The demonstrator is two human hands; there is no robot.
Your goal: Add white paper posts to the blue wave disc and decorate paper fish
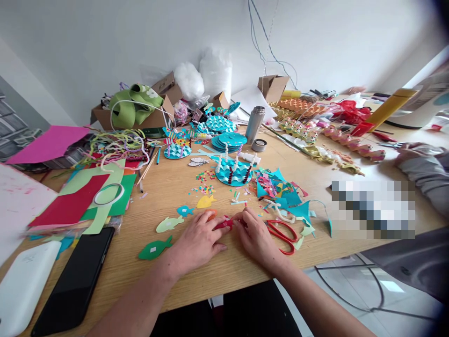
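Observation:
My left hand point(199, 238) rests on the table with its fingers spread, the fingertips on a small red paper piece point(226, 223). My right hand point(253, 234) is bent at the right end of that piece, its thumb and fingers pressed together there. An orange paper piece point(211, 214) shows partly behind my left fingers. Left of my hands lie a green paper fish point(154, 249), a light green fish point(170, 224), a blue fish point(185, 210) and a yellow fish point(206, 201). Red-handled scissors point(283, 235) lie beside my right hand.
Behind my hands stands a blue wavy paper base point(233, 173) with twisted posts. Paper scraps point(280, 187) lie to its right, a metal flask point(255, 125) behind. Coloured sheets point(77, 199) and a black phone point(75, 281) are at left. Another person's sleeve point(426, 173) is at right.

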